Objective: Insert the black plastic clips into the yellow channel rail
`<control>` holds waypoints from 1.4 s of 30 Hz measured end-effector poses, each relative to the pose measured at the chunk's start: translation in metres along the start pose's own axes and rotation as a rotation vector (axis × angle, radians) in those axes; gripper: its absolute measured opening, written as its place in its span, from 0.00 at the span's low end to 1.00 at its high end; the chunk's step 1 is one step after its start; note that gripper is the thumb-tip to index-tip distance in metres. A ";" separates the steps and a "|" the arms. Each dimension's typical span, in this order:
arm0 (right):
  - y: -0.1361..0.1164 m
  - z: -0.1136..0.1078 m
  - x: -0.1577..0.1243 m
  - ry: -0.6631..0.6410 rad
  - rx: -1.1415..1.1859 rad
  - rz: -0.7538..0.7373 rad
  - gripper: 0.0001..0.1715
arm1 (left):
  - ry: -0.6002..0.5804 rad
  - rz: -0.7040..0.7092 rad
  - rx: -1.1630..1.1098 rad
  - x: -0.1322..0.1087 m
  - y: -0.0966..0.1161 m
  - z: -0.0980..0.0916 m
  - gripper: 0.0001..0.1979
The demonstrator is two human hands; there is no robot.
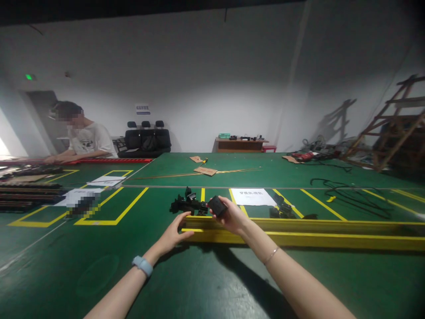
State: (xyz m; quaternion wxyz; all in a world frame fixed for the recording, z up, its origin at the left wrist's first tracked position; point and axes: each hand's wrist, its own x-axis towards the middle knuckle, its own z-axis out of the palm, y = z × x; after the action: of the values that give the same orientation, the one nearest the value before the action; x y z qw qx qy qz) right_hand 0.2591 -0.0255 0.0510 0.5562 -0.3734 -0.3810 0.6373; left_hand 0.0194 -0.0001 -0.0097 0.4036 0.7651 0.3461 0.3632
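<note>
A long yellow channel rail lies across the green table in front of me. At its left end is my left hand, thumb and fingers spread around the end; whether they touch it I cannot tell. Above the rail, my right hand grips a small black block between thumb and fingers. Just behind the rail sits a pile of black plastic parts, left of the block. More black parts lie to the right, beside a white printed sheet.
Yellow tape lines divide the green table. Black cables lie at the right, cardboard pieces and thin strips farther back. Dark bars are stacked at the left, where another person works at a red rail.
</note>
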 end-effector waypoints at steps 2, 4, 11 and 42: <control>0.016 0.014 -0.017 -0.032 0.137 0.058 0.20 | 0.061 0.097 0.056 -0.002 -0.001 0.000 0.43; 0.031 0.024 -0.029 -0.057 0.213 0.041 0.20 | 0.151 0.181 0.163 -0.006 0.000 0.000 0.45; 0.061 0.049 -0.038 -0.049 0.221 -0.158 0.22 | 0.230 0.384 0.477 -0.026 0.017 0.000 0.42; 0.083 0.048 -0.043 -0.103 -0.794 -0.583 0.34 | 0.354 0.273 0.284 -0.020 0.009 0.004 0.28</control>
State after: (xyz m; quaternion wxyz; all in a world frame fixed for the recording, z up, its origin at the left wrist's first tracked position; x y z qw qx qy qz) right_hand 0.1848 -0.0794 -0.0007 0.5066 -0.4025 -0.7099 0.2784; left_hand 0.0148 -0.0216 -0.0091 0.1725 0.7783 0.3523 0.4903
